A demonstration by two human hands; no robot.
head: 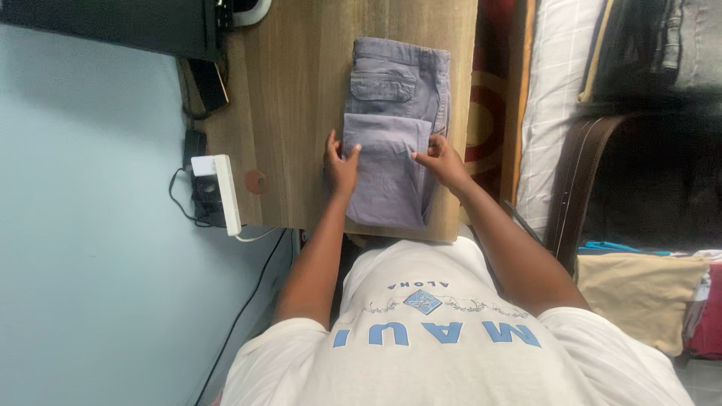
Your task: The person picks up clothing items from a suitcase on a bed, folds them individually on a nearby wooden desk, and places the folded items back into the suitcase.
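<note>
Both hands grip folded grey cargo shorts (391, 135) on wooden desk (301, 98): left hand (342, 167) pinches left edge, right hand (444, 162) pinches right edge. Long axis runs away from body; hands equally near.

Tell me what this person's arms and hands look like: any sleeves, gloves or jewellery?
Both arms are bare from the short sleeves of a cream T-shirt with blue print on its chest. The left hand and right hand wear no gloves, and no rings, watch or bracelets show in this view.
</note>
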